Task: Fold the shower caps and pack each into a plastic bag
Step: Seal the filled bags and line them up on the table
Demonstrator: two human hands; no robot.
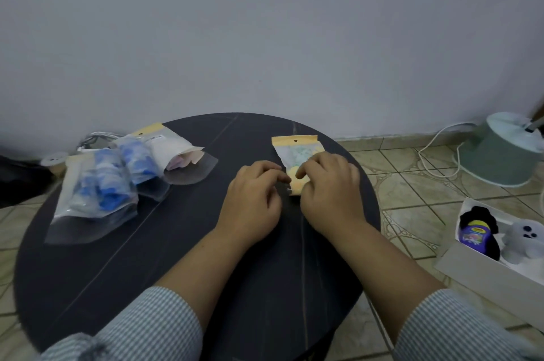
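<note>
Striped sleeves [153, 319], hands [290, 184] pinching glossy plastic bag [297, 151], round dark table [182, 257]

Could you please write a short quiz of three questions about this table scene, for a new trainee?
1. True or false: both hands, left hand and right hand, are at the plastic bag with a yellow header.
2. How many filled bags lie at the table's left side?
3. Where is the white box? A) on the table B) on the floor, right

Key: 1 true; 2 three; 3 B
</note>
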